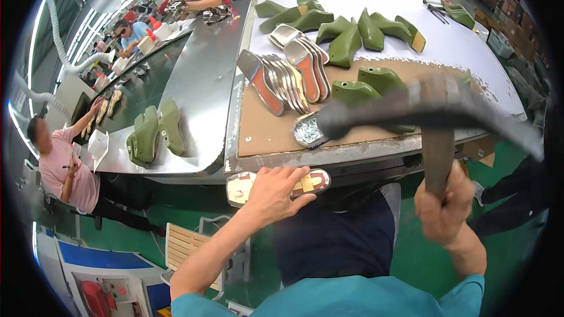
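One white-topped table (499, 76) bore at least ten green lasts (345, 47), some hidden by one blurred hammer (432, 105), its handle gripped in the right hand (445, 208). The left hand (272, 192), thumb spread from fingers, held one shoe sole (320, 180) just off the table's front edge; one silvery heap (307, 129) lay nearby.

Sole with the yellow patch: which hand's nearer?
Left. The left hand is on the sole, holding it; the right hand grips the hammer, off to the sole's right and apart from it.
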Motion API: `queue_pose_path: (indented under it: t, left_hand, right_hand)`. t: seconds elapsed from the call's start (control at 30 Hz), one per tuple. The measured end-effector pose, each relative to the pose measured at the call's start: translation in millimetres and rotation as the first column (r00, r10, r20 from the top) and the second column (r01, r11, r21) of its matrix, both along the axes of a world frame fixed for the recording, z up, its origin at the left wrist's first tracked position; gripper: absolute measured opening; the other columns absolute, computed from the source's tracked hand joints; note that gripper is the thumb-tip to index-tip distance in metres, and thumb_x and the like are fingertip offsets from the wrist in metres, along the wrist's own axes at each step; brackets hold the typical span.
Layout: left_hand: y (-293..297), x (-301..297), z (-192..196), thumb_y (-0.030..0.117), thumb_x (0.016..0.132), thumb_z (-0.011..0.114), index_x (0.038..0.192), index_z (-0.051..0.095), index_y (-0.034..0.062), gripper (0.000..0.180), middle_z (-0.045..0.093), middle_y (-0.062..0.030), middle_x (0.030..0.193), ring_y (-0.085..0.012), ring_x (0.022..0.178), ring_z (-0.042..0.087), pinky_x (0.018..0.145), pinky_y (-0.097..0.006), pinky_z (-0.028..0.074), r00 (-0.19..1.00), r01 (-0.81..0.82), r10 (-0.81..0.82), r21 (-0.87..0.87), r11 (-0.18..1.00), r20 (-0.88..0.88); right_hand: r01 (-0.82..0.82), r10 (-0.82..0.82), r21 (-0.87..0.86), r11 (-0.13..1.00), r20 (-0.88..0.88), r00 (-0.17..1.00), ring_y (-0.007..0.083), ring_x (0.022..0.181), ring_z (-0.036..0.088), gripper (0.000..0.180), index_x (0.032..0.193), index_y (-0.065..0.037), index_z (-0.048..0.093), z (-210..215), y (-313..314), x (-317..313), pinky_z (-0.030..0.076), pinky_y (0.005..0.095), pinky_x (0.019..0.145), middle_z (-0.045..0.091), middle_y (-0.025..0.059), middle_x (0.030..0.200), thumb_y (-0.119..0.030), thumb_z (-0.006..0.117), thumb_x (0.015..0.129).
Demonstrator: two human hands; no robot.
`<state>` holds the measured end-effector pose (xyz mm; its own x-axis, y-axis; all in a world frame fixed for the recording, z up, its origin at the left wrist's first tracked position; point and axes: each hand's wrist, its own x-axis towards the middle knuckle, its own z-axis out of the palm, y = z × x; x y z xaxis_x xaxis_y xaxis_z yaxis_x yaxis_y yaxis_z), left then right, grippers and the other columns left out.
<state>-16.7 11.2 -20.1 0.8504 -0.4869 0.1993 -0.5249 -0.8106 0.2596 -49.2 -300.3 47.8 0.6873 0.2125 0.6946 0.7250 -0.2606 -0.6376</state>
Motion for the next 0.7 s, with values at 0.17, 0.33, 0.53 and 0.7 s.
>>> queue_pose_path:
  t: [0.17, 0.33, 0.53, 0.7]
  left_hand:
    - [2, -1, 3, 0.049, 0.085, 0.076, 0.131, 0.062, 0.0122, 0.06, 0.067, -0.0077, 0.103, -0.0268, 0.094, 0.067, 0.081, -0.041, 0.045, 0.997, 0.015, -0.011, 0.05, 0.999, -0.077]
    - [3, 1, 2, 0.048, 0.085, 0.076, 0.129, 0.062, 0.011, 0.06, 0.067, -0.007, 0.101, -0.0259, 0.095, 0.067, 0.08, -0.041, 0.045, 1.0, -0.002, 0.004, 0.071, 0.997, -0.028]
    - [-1, 5, 5, 0.047, 0.083, 0.078, 0.127, 0.063, 0.0091, 0.059, 0.069, -0.0075, 0.1, -0.0256, 0.096, 0.067, 0.083, -0.04, 0.044, 0.999, 0.02, -0.02, 0.015, 1.0, -0.043]
    - [-4, 0, 6, 0.042, 0.08, 0.082, 0.124, 0.063, 0.0076, 0.059, 0.071, -0.0109, 0.104, -0.0289, 0.099, 0.067, 0.087, -0.042, 0.045, 0.998, -0.036, 0.033, -0.038, 0.999, -0.062]
  right_hand:
    - [-0.061, -0.06, -0.65, 0.758, -0.162, 0.985, 0.0282, 0.051, 0.056, 0.059, 0.146, -0.028, 0.054, -34, -4, 2, 0.05, 0.04, 0.045, 0.053, 0.007, 0.066, -0.016, 0.072, 0.091]
    - [-0.029, -0.038, -0.397, 0.917, -0.16, 0.986, 0.0273, 0.052, 0.057, 0.06, 0.147, -0.025, 0.053, -18, 3, -2, 0.05, 0.0395, 0.046, 0.054, 0.0068, 0.067, -0.014, 0.073, 0.091]
    - [-0.119, -0.014, -0.488, 0.865, -0.261, 0.965, 0.0306, 0.058, 0.063, 0.057, 0.146, -0.012, 0.053, -43, 1, -5, 0.053, 0.0437, 0.053, 0.064, 0.0084, 0.077, -0.009, 0.071, 0.092]
    - [0.007, -0.07, -0.096, 0.995, -0.663, 0.745, 0.0237, 0.089, 0.069, 0.059, 0.152, -0.009, 0.04, -48, 6, -26, 0.056, 0.0347, 0.077, 0.069, 0.0187, 0.115, -0.004, 0.064, 0.098]
